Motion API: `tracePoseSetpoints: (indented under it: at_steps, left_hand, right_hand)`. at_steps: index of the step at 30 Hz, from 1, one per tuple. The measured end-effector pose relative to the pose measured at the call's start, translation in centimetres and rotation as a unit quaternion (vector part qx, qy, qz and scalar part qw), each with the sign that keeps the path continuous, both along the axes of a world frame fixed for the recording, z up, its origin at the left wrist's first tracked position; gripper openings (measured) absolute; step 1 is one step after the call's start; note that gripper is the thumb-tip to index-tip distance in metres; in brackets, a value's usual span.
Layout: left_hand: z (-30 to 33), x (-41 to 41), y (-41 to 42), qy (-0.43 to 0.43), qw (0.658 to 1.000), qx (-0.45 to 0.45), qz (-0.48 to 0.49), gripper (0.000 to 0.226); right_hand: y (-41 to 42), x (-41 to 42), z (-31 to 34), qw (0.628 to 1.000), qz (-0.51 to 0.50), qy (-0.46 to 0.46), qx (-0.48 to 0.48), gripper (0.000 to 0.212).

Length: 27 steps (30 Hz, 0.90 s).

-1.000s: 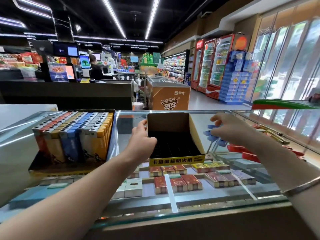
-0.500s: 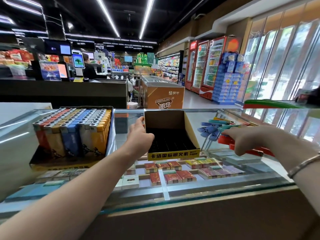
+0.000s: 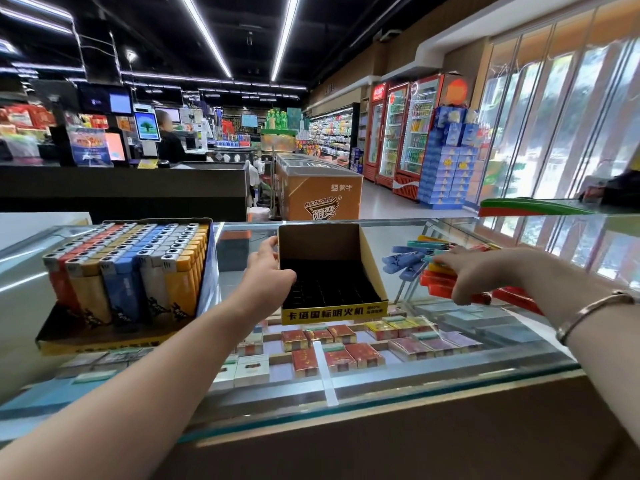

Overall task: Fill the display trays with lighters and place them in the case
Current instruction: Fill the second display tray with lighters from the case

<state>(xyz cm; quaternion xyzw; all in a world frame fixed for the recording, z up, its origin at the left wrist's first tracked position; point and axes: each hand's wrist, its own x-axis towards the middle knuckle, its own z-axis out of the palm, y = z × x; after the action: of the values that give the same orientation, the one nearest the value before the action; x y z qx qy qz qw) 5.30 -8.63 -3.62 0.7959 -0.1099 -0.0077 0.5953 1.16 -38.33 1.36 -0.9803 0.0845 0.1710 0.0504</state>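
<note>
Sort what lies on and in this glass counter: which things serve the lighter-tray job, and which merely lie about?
Job: empty tray, gripped by left hand; full tray; loose lighters under right hand; glass case.
Lying about: cigarette packs; freezer; green-and-red strip.

The empty tray (image 3: 332, 271) is brown card with a black grid inside and a yellow front strip in black lettering. The full tray (image 3: 124, 282) holds lighters (image 3: 117, 292) in red, tan, blue, white and orange. The loose lighters (image 3: 429, 268) look blue, teal, yellow and red, though blurred.
</note>
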Motion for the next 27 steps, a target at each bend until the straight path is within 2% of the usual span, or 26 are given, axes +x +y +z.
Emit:
tracePoseSetpoints:
  at_steps: [6,11,15,22,27]
  left_hand:
    - [0.1,-0.3,-0.1,-0.003,1.0,0.016,0.018,0.07]
    - [0.2,-0.4,-0.2,0.002,1.0,0.02,0.022,0.069]
    - [0.2,-0.5,-0.2,0.003,1.0,0.016,0.023,0.069]
    - [0.2,-0.6,-0.2,0.005,1.0,0.006,0.012,0.07]
    - [0.0,-0.6,-0.4,-0.021,0.996,0.049,0.064,0.077]
  right_hand:
    - [1.7,0.9,-1.2,0.996,0.034,-0.054,-0.065,0.05]
    - [2.7,1.0,-0.9,0.997,0.029,-0.037,-0.057,0.027]
    - [3.1,1.3,-0.8,0.996,0.024,-0.048,-0.07,0.03]
    - [3.0,1.5,-1.8,0.994,0.044,-0.093,0.025,0.026]
    - [3.3,1.5,-2.2,0.985,0.057,-0.156,0.04,0.02]
